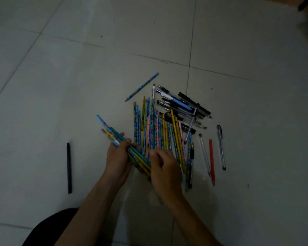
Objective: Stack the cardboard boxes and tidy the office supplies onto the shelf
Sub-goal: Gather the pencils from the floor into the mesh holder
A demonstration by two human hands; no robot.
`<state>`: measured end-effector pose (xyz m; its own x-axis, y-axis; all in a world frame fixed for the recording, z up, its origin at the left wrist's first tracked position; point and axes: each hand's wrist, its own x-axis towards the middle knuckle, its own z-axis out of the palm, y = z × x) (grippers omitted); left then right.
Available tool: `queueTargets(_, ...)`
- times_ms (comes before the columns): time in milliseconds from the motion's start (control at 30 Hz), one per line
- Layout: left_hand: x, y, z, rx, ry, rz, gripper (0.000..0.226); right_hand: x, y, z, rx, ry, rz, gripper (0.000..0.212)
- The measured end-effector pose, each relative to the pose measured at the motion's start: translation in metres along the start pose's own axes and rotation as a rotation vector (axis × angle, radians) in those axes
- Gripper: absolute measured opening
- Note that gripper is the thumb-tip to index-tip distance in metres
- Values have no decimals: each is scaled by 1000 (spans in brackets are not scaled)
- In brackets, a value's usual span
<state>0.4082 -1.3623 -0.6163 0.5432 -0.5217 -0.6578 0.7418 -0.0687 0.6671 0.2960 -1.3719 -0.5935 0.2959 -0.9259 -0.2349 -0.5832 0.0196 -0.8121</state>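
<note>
Gathering seems the step in hand — the left hand (118,157) grips a pencil bundle (109,133) just left of the floor pile (155,132), the right hand (164,168) curls over that pile's near ends, hold unclear — so next calls for pinching another pencil across.

left hand (118,158) grips pencil bundle (114,137) | right hand (163,167) touches floor pencils (155,132)

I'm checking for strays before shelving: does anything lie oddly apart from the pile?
Yes. A dark pen lies alone on the floor, well left of the pencil pile; one blue pencil sits apart beyond its far edge, angled differently.
</note>
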Motion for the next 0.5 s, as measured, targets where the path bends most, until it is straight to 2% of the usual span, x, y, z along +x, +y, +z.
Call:
queueTargets(100,2,5,-1,-72,60,60,24,1,0,-3,192,32,232,26)
queueTargets(200,4,14,-4,-189,78,102,24,3,3,-2,326,97,365,31)
queueTargets(300,8,21,-7,-289,83,108,25,8,3,2,479,94,495,31)
queueTargets(367,7,18,-5,-296,86,99,25,10,-1,6,534,63,516,33)
queueTargets(500,-3,7,6,-231,75,77,24,9,-12,18,492,54,434,40)
